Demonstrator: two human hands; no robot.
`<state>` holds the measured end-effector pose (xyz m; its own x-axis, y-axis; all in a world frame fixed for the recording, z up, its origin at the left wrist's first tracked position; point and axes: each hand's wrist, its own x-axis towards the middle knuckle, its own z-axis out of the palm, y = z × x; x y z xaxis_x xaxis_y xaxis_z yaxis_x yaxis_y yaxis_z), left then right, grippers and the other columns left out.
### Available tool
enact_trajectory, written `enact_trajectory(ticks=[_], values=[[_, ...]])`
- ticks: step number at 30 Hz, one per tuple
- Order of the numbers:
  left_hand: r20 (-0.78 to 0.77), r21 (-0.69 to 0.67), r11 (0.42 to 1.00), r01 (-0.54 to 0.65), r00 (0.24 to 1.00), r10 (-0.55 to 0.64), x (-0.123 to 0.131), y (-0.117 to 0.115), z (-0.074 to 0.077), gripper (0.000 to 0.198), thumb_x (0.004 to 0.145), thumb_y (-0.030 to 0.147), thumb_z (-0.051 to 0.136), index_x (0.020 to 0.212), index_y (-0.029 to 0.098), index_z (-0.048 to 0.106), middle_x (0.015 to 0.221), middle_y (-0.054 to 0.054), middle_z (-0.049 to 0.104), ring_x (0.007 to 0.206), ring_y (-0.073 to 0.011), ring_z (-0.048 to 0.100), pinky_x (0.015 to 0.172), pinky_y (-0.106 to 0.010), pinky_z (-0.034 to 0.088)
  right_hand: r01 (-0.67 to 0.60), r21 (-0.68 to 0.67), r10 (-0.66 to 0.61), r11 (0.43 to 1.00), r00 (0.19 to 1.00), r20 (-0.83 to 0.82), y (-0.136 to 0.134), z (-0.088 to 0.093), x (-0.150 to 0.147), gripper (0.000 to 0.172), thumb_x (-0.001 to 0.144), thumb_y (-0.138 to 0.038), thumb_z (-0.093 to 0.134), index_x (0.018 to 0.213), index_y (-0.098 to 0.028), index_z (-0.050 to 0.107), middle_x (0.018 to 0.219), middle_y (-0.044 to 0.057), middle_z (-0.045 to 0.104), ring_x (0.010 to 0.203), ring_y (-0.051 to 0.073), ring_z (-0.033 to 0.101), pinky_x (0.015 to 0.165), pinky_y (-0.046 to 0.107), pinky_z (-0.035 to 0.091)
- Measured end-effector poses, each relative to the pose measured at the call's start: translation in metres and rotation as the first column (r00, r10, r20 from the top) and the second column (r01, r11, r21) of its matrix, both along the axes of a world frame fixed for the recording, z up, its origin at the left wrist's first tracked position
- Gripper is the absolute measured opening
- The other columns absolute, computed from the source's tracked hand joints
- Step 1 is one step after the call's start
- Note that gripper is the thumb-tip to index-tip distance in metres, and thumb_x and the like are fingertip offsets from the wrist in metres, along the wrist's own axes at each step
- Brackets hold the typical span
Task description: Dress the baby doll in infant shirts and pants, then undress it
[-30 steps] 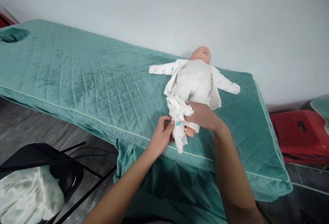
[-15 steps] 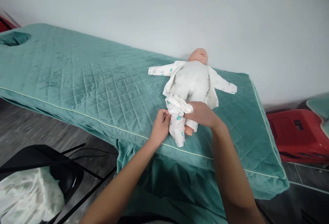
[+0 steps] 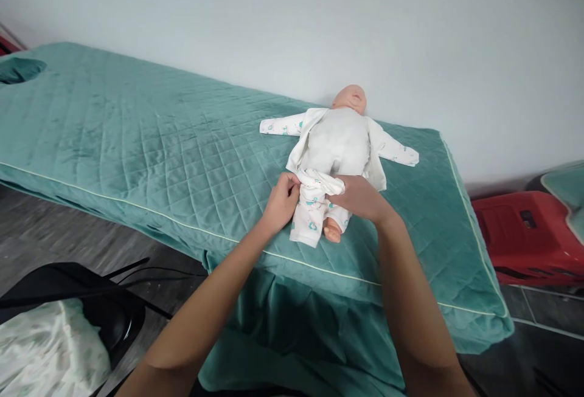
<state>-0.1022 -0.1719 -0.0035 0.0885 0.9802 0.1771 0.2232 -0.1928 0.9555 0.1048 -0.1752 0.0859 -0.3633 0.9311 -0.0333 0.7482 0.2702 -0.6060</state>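
A baby doll (image 3: 340, 138) lies on its back on the green quilted bed, its head toward the wall. Its white printed jacket (image 3: 296, 148) hangs open at the front, with both sleeves spread out. White baby trousers (image 3: 312, 202) are bunched around its legs. One bare foot (image 3: 332, 230) pokes out of a trouser leg; the other foot is hidden in the cloth. My left hand (image 3: 283, 201) pinches the trousers' edge on the left side. My right hand (image 3: 360, 196) is closed on the bunched waistband, its fingertips partly hidden by the cloth.
The green quilted bed (image 3: 159, 135) runs along a pale wall and has a face hole at its far left. A black chair (image 3: 114, 318) holding a printed cloth (image 3: 55, 348) stands at lower left. A red plastic object (image 3: 529, 233) sits beyond the right edge.
My left hand has moved up along the trousers. The left trouser leg has been drawn up, so its end sits higher. More of the bare foot shows beside it.
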Motion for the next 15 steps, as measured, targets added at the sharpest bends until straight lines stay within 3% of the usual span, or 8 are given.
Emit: enact_trajectory(ticks=[4, 10, 12, 15], values=[[-0.179, 0.108, 0.993, -0.049, 0.981, 0.068, 0.001, 0.009, 0.002, 0.008, 0.093, 0.017, 0.045, 0.096, 0.023, 0.048, 0.082, 0.002, 0.059, 0.071, -0.0138, 0.055, 0.069, -0.026, 0.039, 0.078, -0.011, -0.078, 0.997, 0.996, -0.039, 0.003, -0.003, -0.002, 0.018, 0.083, -0.036, 0.057, 0.080, -0.019, 0.061, 0.079, 0.002, 0.069, 0.074, 0.018, 0.056, 0.064, 0.027, 0.037], [-0.261, 0.169, 0.977, -0.127, 0.951, 0.168, 0.005, -0.001, 0.001, 0.009, 0.095, 0.016, 0.044, 0.097, 0.023, 0.050, 0.089, -0.002, 0.065, 0.075, -0.0169, 0.059, 0.070, -0.029, 0.039, 0.255, 0.050, -0.251, 0.966, 0.965, -0.073, 0.008, -0.011, -0.009, 0.014, 0.084, -0.034, 0.055, 0.079, -0.021, 0.053, 0.085, 0.004, 0.068, 0.078, 0.021, 0.058, 0.069, 0.030, 0.041], [-0.258, 0.167, 0.973, -0.159, 0.946, 0.199, 0.004, -0.003, 0.001, 0.008, 0.095, 0.017, 0.044, 0.097, 0.023, 0.049, 0.088, -0.001, 0.064, 0.075, -0.0167, 0.060, 0.070, -0.028, 0.039, 0.253, 0.031, -0.251, 0.967, 0.965, -0.073, 0.007, -0.012, -0.008, 0.015, 0.085, -0.036, 0.057, 0.086, -0.021, 0.055, 0.088, 0.005, 0.068, 0.081, 0.022, 0.060, 0.071, 0.031, 0.042], [-0.225, 0.165, 0.969, -0.182, 0.950, 0.217, 0.003, -0.003, 0.001, 0.009, 0.095, 0.016, 0.043, 0.096, 0.023, 0.048, 0.085, 0.000, 0.062, 0.074, -0.0157, 0.059, 0.069, -0.027, 0.039, 0.179, -0.058, -0.185, 0.982, 0.974, -0.130, 0.001, -0.008, -0.004, 0.032, 0.084, -0.044, 0.065, 0.106, -0.021, 0.058, 0.103, 0.005, 0.069, 0.093, 0.024, 0.063, 0.077, 0.033, 0.045]])
